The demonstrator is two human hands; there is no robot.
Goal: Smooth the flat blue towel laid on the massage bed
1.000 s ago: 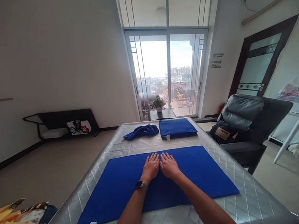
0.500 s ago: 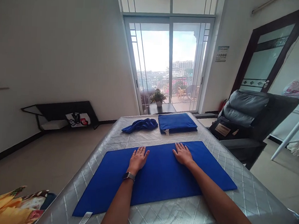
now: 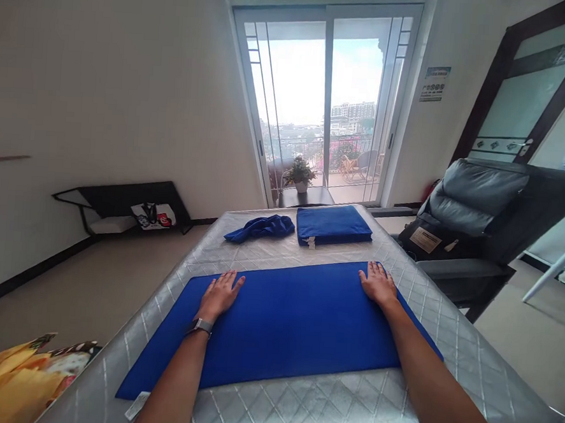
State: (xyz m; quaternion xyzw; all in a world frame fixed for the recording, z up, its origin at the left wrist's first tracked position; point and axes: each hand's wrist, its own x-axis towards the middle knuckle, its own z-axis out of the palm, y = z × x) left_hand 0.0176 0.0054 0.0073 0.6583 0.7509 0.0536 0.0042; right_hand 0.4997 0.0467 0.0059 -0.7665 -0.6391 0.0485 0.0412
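A blue cloth point(image 3: 299, 321) lies spread as a flat rectangle across the quilted silver-grey surface. My left hand point(image 3: 220, 295) rests flat on it near the far left part, fingers stretched out, a watch on the wrist. Close to the cloth's far right corner, my right hand point(image 3: 378, 284) lies palm down with its fingers extended. A white label point(image 3: 137, 405) sticks out at the near left corner, partly behind my left forearm. Beyond the cloth are a crumpled blue cloth point(image 3: 261, 229) and a neatly folded blue stack point(image 3: 334, 225) with a small white tag.
A dark armchair point(image 3: 484, 205) with a black bag stands right of the quilted mattress point(image 3: 318, 405). A potted plant point(image 3: 300, 174) sits on a small table before the glass sliding door. Yellow patterned fabric point(image 3: 23, 374) is at lower left. A black rack point(image 3: 130, 205) stands by the wall.
My hands have slid apart over the blue cloth, the left hand leftward and the right hand rightward toward the far corners. The view has shifted slightly.
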